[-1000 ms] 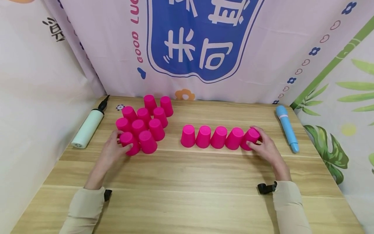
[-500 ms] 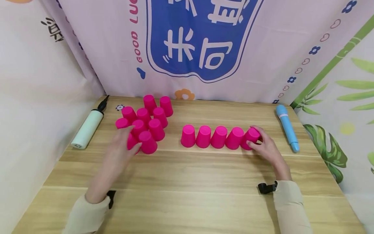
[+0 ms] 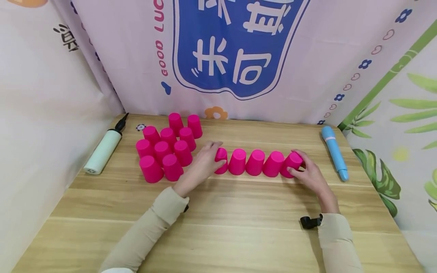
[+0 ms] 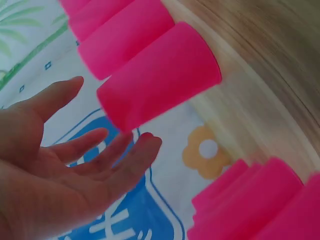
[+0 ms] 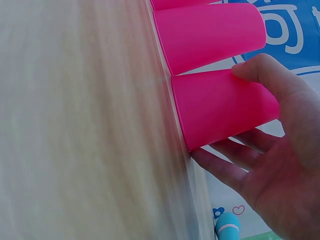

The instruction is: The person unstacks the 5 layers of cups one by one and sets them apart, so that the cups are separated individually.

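Note:
Five-odd pink cups stand upside down in a row, so several in all. At the row's left end, my left hand [image 3: 206, 161] reaches around the end cup [image 3: 221, 161]. In the left wrist view, the thumb and spread fingers [image 4: 62, 145] are apart around that cup [image 4: 160, 77], relaxed rather than closed on it. My right hand [image 3: 308, 172] holds the cup at the right end [image 3: 291, 163]. The right wrist view shows the thumb on one side of this cup [image 5: 225, 107] and the fingers [image 5: 227, 167] along the other.
A cluster of several upside-down pink cups [image 3: 162, 151] stands left of the row. A pale green hand pump [image 3: 103, 151] lies at the left table edge, and a blue pen-shaped object [image 3: 334, 153] lies at the right. A printed cloth [image 3: 136, 76] hangs behind the wooden table [image 3: 239, 227].
My left hand has left the front-left cup of the cluster and moved right to the row's left end. My right hand has stayed at the right-end cup.

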`<control>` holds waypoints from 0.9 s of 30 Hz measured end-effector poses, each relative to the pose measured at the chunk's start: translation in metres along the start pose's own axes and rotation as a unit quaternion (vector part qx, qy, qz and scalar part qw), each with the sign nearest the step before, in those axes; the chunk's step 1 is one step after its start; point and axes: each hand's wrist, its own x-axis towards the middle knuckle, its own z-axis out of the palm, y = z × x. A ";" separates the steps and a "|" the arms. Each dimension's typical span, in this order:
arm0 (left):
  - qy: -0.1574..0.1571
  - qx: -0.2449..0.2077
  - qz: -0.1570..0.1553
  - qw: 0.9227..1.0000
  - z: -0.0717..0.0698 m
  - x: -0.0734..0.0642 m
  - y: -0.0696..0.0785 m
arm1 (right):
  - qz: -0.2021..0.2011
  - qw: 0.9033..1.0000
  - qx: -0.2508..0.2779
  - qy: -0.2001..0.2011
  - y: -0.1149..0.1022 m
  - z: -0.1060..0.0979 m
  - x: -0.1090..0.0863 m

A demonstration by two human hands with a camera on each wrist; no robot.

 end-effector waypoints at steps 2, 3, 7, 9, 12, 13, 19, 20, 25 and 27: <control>-0.004 0.009 -0.013 1.000 0.005 0.004 0.001 | 0.000 1.000 -0.001 0.000 0.000 0.001 0.001; -0.004 0.013 -0.016 1.000 0.006 0.005 0.001 | 0.000 1.000 -0.001 0.000 0.000 0.001 0.001; 0.004 0.030 -0.016 0.999 0.005 0.010 0.001 | -0.001 1.000 -0.002 -0.002 -0.003 -0.002 0.004; 0.009 0.039 -0.011 0.999 0.001 0.015 0.001 | 0.001 1.000 -0.004 -0.002 -0.004 -0.005 0.005; 0.017 0.053 -0.008 0.998 -0.006 0.024 -0.002 | 0.006 1.000 -0.007 -0.002 -0.005 -0.008 0.006; 0.020 0.058 -0.009 0.998 -0.009 0.028 -0.003 | 0.008 1.000 -0.008 -0.001 -0.005 -0.009 0.006; 0.038 0.087 -0.040 0.995 -0.018 0.044 -0.019 | 0.006 1.000 -0.006 -0.002 -0.001 -0.006 0.004; 0.039 0.090 -0.047 0.994 -0.019 0.046 -0.021 | 0.005 1.000 -0.005 -0.003 -0.001 -0.005 0.004; 0.036 0.092 -0.067 0.993 -0.020 0.050 -0.032 | 0.009 1.000 -0.005 -0.003 0.001 -0.001 0.002; 0.036 0.090 -0.067 0.993 -0.021 0.050 -0.034 | 0.009 1.000 -0.007 0.002 0.001 -0.001 0.002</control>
